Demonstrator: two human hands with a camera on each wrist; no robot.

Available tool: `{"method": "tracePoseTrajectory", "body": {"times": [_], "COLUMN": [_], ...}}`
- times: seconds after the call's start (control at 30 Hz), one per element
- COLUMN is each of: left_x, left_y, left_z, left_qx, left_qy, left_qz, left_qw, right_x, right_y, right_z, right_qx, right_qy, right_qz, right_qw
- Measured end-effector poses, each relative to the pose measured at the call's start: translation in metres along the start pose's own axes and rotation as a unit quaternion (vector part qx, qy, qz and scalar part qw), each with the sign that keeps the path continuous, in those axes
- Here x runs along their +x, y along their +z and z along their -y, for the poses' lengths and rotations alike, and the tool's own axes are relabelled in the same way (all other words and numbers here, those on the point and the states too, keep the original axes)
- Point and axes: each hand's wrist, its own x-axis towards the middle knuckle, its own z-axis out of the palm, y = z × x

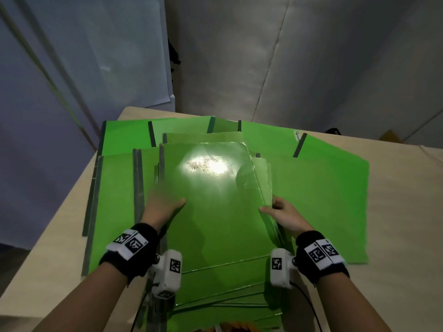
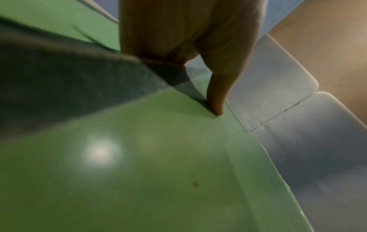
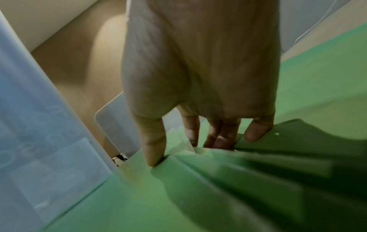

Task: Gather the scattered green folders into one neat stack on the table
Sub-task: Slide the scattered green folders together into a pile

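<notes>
A pile of glossy green folders (image 1: 215,212) is held between both hands near the table's front edge. My left hand (image 1: 167,202) grips its left edge, thumb (image 2: 216,97) on the top cover (image 2: 139,172) and fingers hidden underneath. On the right edge, my right hand (image 1: 273,208) has its thumb (image 3: 152,141) on top and its fingers (image 3: 218,138) curled round the fanned edges (image 3: 258,172). More green folders with dark spines lie spread underneath, at the left (image 1: 115,200), at the back (image 1: 124,135) and at the right (image 1: 323,200).
The beige table (image 1: 395,212) shows bare strips along its left and right sides. White wall panels stand behind it, with a blue-grey panel at the left. A small dark object (image 1: 333,131) and a yellow one (image 1: 390,136) sit at the far right edge.
</notes>
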Motion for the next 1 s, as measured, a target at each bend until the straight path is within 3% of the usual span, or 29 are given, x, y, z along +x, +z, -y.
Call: {"method": "tracePoseTrajectory", "body": {"times": [0.1, 0.2, 0.27, 0.33, 0.4, 0.47, 0.53, 0.83, 1.0], "left_x": [-0.01, -0.005, -0.002, 0.0, 0.004, 0.004, 0.0, -0.002, 0.004], "left_y": [0.004, 0.001, -0.004, -0.007, -0.009, -0.011, -0.012, -0.004, -0.013], "left_z": [-0.004, -0.009, -0.013, -0.01, -0.004, -0.001, -0.004, -0.011, -0.002], "left_qx": [-0.034, -0.067, -0.067, -0.073, -0.085, -0.103, -0.107, -0.107, -0.1], "left_qy": [0.041, 0.008, -0.005, 0.003, 0.002, -0.001, -0.007, -0.018, -0.016], "left_qz": [-0.04, -0.008, 0.006, 0.016, 0.021, 0.027, 0.042, 0.082, 0.092], "left_qw": [0.998, 0.998, 0.998, 0.997, 0.996, 0.994, 0.993, 0.991, 0.991], "right_x": [-0.002, 0.007, 0.019, 0.031, 0.039, 0.043, 0.05, 0.056, 0.054], "right_y": [-0.006, -0.02, -0.036, -0.058, -0.081, -0.096, -0.1, -0.109, -0.116], "right_z": [-0.004, -0.013, -0.024, -0.038, -0.056, -0.072, -0.087, -0.085, -0.087], "right_qx": [0.03, 0.003, -0.054, -0.149, -0.175, -0.145, -0.149, -0.181, 0.047], "right_qy": [-0.017, -0.032, -0.029, 0.021, 0.115, 0.193, 0.228, 0.212, 0.096], "right_qz": [-0.012, -0.023, -0.071, -0.159, -0.241, -0.266, -0.265, -0.282, -0.313], "right_qw": [0.999, 0.999, 0.996, 0.976, 0.948, 0.933, 0.925, 0.918, 0.944]}}
